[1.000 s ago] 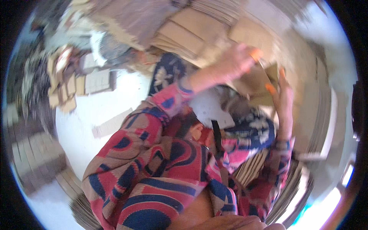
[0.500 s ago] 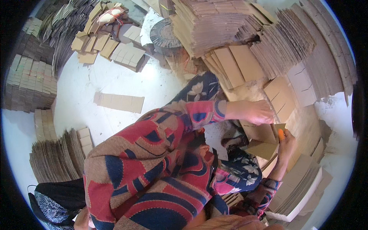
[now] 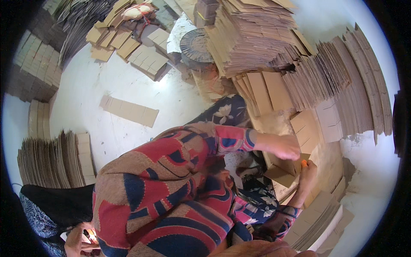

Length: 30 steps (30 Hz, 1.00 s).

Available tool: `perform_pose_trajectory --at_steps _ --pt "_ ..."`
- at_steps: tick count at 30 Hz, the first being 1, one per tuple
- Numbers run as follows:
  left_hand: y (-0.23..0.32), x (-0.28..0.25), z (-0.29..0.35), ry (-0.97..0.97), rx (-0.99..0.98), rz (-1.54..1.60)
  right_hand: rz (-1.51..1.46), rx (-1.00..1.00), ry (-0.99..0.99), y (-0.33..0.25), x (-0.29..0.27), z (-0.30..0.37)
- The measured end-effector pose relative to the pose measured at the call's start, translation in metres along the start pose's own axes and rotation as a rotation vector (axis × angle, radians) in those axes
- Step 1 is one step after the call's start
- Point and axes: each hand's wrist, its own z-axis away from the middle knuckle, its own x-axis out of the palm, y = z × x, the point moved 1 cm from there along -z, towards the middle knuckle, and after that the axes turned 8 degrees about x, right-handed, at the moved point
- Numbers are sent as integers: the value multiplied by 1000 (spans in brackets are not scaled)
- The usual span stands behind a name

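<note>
My left hand (image 3: 283, 146) is closed above the upper edge of a folded cardboard divider (image 3: 280, 174); whatever its fingers hold, if anything, is hidden. At the divider's right side, my right hand (image 3: 307, 173) has its fingers closed on the cardboard. Something bright orange (image 3: 304, 163) sits at the right thumb; whether it is worn or held, I cannot tell. The divider stands partly unfolded between my hands, with panels at angles to each other. Just beyond my hands lies a flat slotted cardboard strip (image 3: 306, 132).
Tall cardboard stacks (image 3: 252, 38) rise at the far side, and a bundle of slotted sheets (image 3: 314, 220) leans at lower right. A single slotted strip (image 3: 128, 110) lies on the white floor. Another person's hand (image 3: 76, 242) shows at lower left, near upright sheets (image 3: 51, 158).
The view has shifted slightly. My left hand has come down nearer to my right hand, which stays at the divider's right side.
</note>
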Motion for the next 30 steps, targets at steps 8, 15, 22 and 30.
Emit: perform_pose_trajectory --at_steps 8,15,22,30 --pt "-1 4 16 175 -73 -84 -138 -92 -129 -31 -15 13" --pt "6 9 23 65 -67 -103 -51 -205 60 -36 -7 38" --pt "37 -10 15 263 36 -156 70 -4 392 -48 -24 79" --pt "71 14 18 14 -93 -514 -420 189 623 -32 0 109"
